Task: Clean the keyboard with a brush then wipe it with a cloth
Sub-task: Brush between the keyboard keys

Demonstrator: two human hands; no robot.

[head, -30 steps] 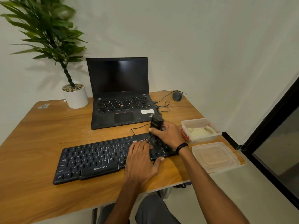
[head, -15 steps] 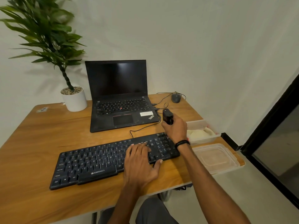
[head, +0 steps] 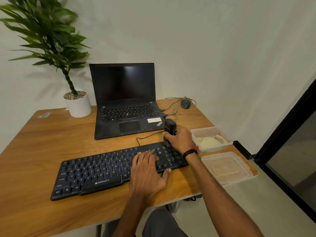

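A black keyboard (head: 102,173) lies across the front of the wooden desk (head: 42,151). My left hand (head: 147,173) rests flat on its right half, fingers spread, pinning it down. My right hand (head: 179,139) is closed around a black brush (head: 170,128), held upright at the keyboard's far right corner; its lower end touches the keys there, bristles hidden by my fingers. A pale cloth (head: 209,141) sits in a clear plastic container (head: 227,143) just right of that hand.
An open black laptop (head: 126,103) stands behind the keyboard, its cables and a mouse (head: 185,103) at the back right. A potted plant (head: 77,104) is back left. The container's lid (head: 225,167) lies at the desk's right edge.
My right hand lifted the brush off the keys toward the laptop, then came back down to the keyboard's far right corner. The left hand stayed in place.
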